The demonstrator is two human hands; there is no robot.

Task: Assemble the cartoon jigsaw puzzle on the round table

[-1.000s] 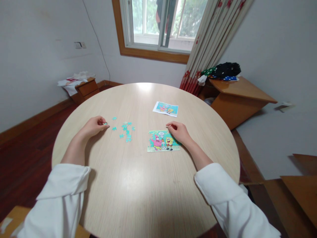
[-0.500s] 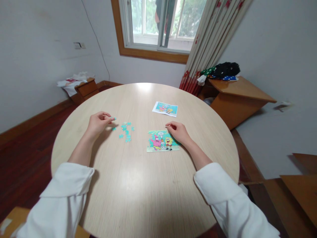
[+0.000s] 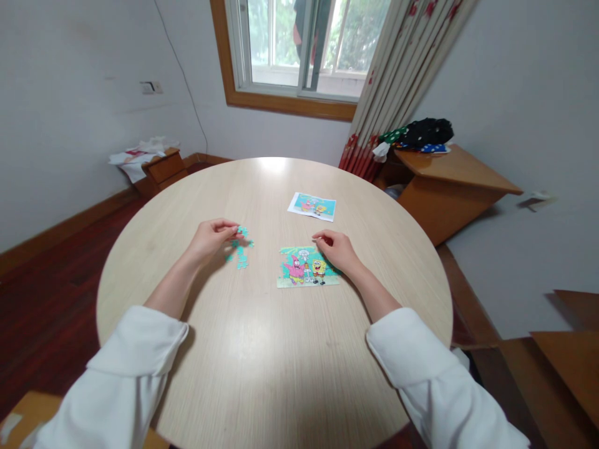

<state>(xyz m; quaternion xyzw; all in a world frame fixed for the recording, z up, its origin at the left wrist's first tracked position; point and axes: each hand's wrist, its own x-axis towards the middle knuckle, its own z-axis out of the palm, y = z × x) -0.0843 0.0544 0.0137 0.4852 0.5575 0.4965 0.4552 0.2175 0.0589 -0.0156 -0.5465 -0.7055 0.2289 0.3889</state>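
Note:
My left hand [image 3: 211, 242] is closed in a pinch on a small teal puzzle piece [image 3: 240, 229] at the near edge of a loose heap. Below its fingertips lie several more teal jigsaw pieces [image 3: 241, 254], some overlapping. On the right, my right hand [image 3: 337, 249] rests with curled fingers over the upper right corner of a partly joined jigsaw puzzle [image 3: 299, 279] showing a pink starfish, a pale figure and a yellow sponge. That corner is hidden by the hand. Whether anything sits between the right fingertips I cannot make out.
A printed picture sheet [image 3: 311, 207] with the same cartoon lies beyond the puzzle on the round wooden table [image 3: 262, 355]. A wooden cabinet [image 3: 449, 187] with clothes [image 3: 425, 132] on top stands at the right. A low drawer unit [image 3: 163, 167] stands back left.
My left hand has moved right, carrying the small teal piece from the side of the heap to its upper edge. My right hand and the joined puzzle look the same.

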